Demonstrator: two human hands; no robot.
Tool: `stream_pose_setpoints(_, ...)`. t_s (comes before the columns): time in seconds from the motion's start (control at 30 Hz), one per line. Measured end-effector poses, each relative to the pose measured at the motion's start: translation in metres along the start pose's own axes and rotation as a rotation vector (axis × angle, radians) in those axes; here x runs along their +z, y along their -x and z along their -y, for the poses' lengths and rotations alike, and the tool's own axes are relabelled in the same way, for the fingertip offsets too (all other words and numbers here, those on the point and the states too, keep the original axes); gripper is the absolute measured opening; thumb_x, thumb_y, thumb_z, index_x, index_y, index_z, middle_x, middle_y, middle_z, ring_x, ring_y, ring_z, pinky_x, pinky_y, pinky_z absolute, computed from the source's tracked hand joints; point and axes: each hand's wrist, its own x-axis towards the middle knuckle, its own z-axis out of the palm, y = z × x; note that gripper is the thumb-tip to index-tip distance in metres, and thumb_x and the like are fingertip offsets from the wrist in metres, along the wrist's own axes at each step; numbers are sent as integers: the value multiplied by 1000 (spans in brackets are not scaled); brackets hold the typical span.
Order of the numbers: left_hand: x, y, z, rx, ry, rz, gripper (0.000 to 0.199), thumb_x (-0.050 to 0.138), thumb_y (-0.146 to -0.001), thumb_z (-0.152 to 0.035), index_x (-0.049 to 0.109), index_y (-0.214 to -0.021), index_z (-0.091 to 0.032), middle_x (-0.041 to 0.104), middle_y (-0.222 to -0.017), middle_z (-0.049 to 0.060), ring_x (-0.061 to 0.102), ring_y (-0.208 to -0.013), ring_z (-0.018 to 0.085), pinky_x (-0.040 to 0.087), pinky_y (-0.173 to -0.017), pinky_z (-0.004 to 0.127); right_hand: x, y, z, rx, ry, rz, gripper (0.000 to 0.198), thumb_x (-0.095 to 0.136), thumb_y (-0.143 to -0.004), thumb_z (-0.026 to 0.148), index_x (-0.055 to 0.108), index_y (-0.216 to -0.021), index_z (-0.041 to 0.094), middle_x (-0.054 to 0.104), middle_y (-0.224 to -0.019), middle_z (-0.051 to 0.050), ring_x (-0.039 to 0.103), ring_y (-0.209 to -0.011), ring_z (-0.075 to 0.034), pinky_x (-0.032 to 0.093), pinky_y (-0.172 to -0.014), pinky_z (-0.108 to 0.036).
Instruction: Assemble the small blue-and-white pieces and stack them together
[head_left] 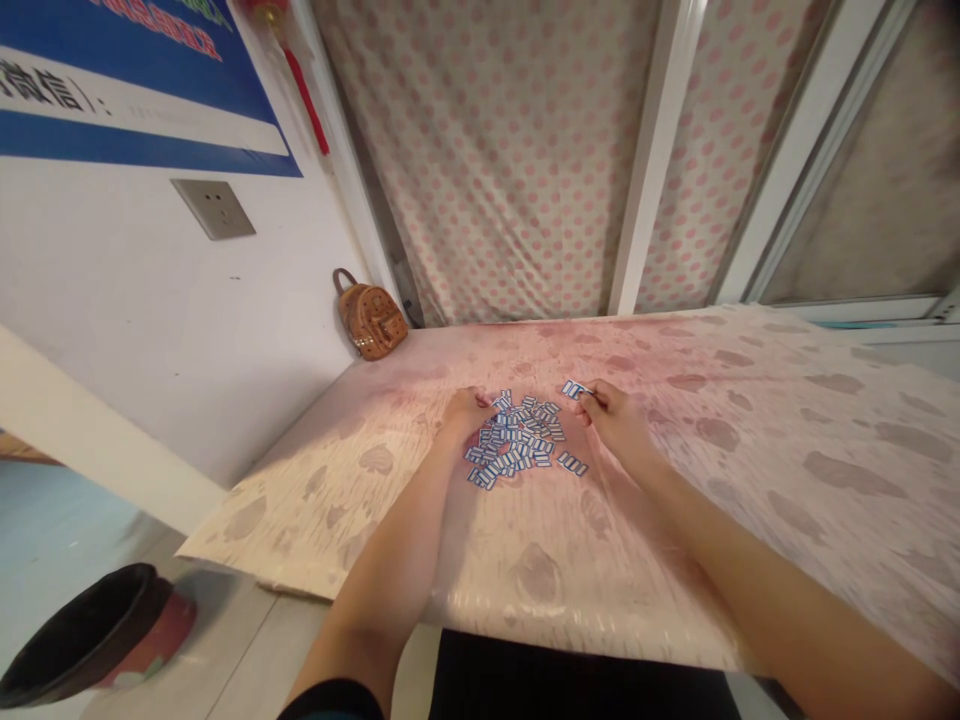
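Small blue-and-white striped cards lie in a loose, overlapping pile (517, 435) on the cloth-covered table (536, 570). At the pile's upper left edge is my left hand (469, 410), its fingers pinched together on a small card (501, 405) there. To the right of the pile, my right hand (609, 410) grips another blue-and-white card (573, 388) between thumb and fingers, just above the cloth. One strip of cards (572, 463) rests apart from the pile at its lower right. Any print finer than the stripes is too small to read.
A brown mini backpack (373, 318) stands at the table's far left corner against the wall. Behind the table hangs a dotted curtain (517, 150). A dark-rimmed bin (97, 635) is on the floor at lower left. A wall socket (215, 209) sits above.
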Motion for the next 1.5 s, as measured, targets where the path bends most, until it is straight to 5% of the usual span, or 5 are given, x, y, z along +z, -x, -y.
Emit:
stream_pose_setpoints(0.27,-1,1,-9,52,150,-50,10,69,-75,-12,73,-84,-14,74,-80,5,66,-74,15,46,-66,22,3,2,-2,5,-31,-23,21,45,-86,36,51,-71,22,56,-62,1,51,-57,-15,38,-58,-28)
stream_pose_setpoints(0.53,4,10,-26,250,500,58,25,71,-75,-37,68,-70,-12,61,-61,-1,51,-57,11,36,-56,22,2,-3,-1,-64,-98,38,21,56,-79,41,55,-72,22,57,-64,0,54,-62,-18,41,-61,-30)
stream_pose_setpoints(0.83,7,37,-54,399,557,247,46,76,-70,-57,63,-65,-13,57,-61,-2,47,-58,10,33,-56,23,6,-3,-4,-50,-176,124,19,62,-74,39,53,-76,23,61,-69,0,60,-67,-19,45,-63,-31)
stream_pose_setpoints(1.2,10,33,-51,192,825,268,30,77,-76,-40,66,-80,-12,72,-76,6,66,-69,14,47,-66,23,4,-7,-18,-28,-186,50,18,57,-74,31,61,-88,21,68,-83,-4,63,-76,-19,48,-69,-31)
stream_pose_setpoints(1.5,11,31,-51,103,836,197,11,74,-79,-19,65,-78,-13,71,-70,2,69,-63,14,49,-60,21,5,-6,-22,94,-2,236,1,57,-74,22,57,-73,22,65,-63,0,61,-58,-18,45,-57,-28)
